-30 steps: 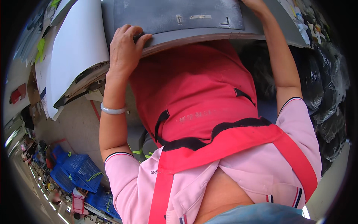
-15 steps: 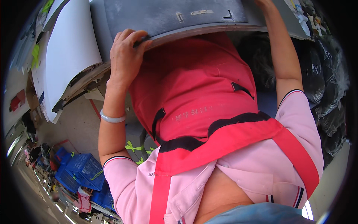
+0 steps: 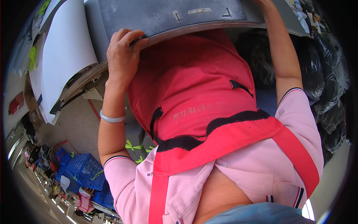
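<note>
A dark grey, scuffed sheet (image 3: 149,16) lies on the worktable at the top of the view, with small strips of tape and a black corner mark near its front edge. My left hand (image 3: 125,46) is closed at the sheet's near left corner. Its thumb and fingers pinch the edge, where a bit of dark material shows between them. At the top rim is my right hand (image 3: 264,2), beyond the sheet's right side. Most of it falls outside the view, so its fingers and anything in them are hidden.
A curled white sheet roll (image 3: 67,44) stands left of the grey sheet. Black plastic bags (image 3: 313,74) are piled at the right. Blue plastic crates (image 3: 87,170) sit on the floor at lower left. My red apron (image 3: 201,86) reaches under the table edge (image 3: 209,27).
The table, grey sheet and white roll sit slightly farther left and higher in the view. My left hand has shifted slightly left with the sheet's corner, still gripping.
</note>
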### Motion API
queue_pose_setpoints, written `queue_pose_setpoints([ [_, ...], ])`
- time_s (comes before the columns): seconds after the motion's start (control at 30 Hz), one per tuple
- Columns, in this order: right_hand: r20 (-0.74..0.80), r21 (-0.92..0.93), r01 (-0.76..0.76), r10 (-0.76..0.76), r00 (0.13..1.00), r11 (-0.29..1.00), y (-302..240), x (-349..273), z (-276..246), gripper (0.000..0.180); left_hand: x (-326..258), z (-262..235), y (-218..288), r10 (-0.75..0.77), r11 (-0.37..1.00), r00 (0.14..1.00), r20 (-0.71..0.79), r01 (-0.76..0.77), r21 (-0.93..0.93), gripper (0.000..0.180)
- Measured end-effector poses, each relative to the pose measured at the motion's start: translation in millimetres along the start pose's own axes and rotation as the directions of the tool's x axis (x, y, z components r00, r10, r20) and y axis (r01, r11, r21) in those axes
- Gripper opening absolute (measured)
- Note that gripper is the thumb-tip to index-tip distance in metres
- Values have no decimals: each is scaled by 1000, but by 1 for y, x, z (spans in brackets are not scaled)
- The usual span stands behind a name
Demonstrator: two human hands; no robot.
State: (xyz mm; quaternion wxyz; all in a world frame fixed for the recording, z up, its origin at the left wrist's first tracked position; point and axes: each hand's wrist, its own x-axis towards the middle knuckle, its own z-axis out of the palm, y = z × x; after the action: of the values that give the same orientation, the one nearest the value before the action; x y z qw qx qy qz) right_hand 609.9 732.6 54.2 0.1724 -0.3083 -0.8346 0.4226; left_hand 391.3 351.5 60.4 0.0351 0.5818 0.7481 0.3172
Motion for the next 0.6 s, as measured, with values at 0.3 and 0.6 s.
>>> queue_pose_setpoints([
  [0.3,-37,-80,-18,15,999,997,-5,-7,-2,25,2,3,0,-6,999,1000,7,7,-43,14],
  [0.6,-62,-109,-7,0,998,994,-5,-6,4,28,0,-1,3,-50,999,998,31,50,-13,12],
])
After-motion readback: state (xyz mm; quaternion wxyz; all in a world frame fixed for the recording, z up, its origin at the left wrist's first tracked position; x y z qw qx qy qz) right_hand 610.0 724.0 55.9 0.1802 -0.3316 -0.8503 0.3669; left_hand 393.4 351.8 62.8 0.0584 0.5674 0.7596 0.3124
